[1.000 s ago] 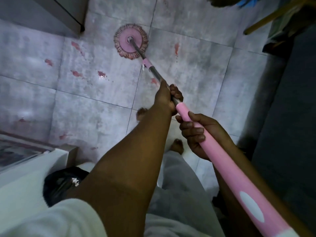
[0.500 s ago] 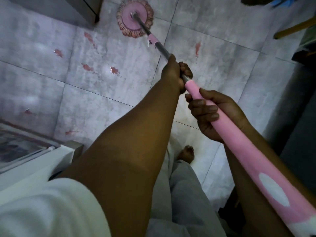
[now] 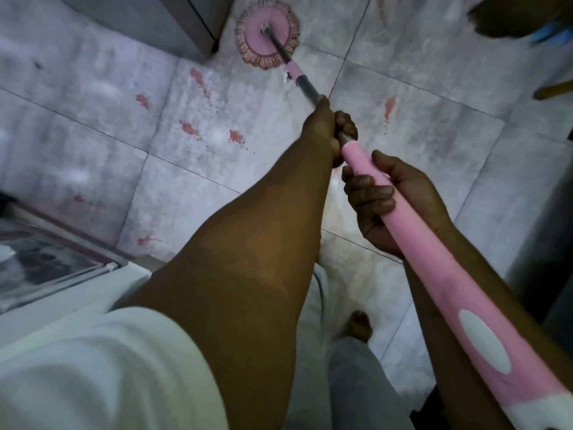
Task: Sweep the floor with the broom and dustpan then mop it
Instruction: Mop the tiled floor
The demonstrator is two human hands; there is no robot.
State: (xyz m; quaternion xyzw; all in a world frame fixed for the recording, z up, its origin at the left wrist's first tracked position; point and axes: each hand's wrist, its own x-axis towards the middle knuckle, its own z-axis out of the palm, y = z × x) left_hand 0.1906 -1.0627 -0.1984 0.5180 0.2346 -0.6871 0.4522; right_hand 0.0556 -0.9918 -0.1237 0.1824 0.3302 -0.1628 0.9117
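A pink spin mop runs from the lower right up to the top middle of the head view. Its round head (image 3: pixel 268 34) with a brownish fringe lies flat on the pale tiled floor (image 3: pixel 418 97), right beside a cabinet corner. My left hand (image 3: pixel 325 131) grips the metal part of the shaft. Just behind it, my right hand (image 3: pixel 393 200) is wrapped around the thick pink handle (image 3: pixel 446 280). Several reddish stains (image 3: pixel 192 130) and small wet droplets mark the tiles left of the shaft. No broom or dustpan is in view.
A grey cabinet (image 3: pixel 161 23) stands at the top left. White furniture (image 3: pixel 52 287) with a dark framed surface fills the lower left. A dark wall or panel (image 3: pixel 555 243) runs along the right, a wooden leg (image 3: pixel 555 88) at the upper right. My bare foot (image 3: pixel 359 325) stands on the tiles.
The mop head has slid away from me and sits closer to the cabinet corner. Both arms have stretched forward with the handle. My feet have shifted; only one shows now.
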